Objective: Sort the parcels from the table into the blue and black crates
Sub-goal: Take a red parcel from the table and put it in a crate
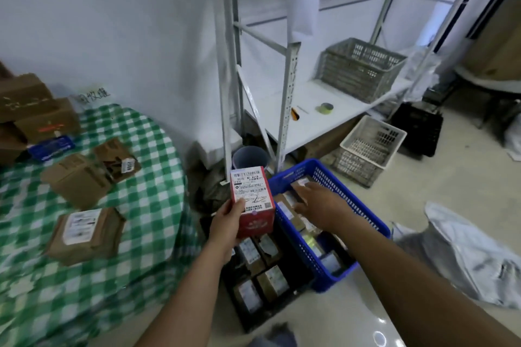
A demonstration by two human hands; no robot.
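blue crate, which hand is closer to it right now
Right. The right hand reaches inside the blue crate, over the parcels there. The left hand is outside it, holding a red box above the black crate.

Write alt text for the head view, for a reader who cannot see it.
A person's left hand holds a red labelled box while the right hand reaches into the blue crate. Brown parcels lie on the green-checked table at left.
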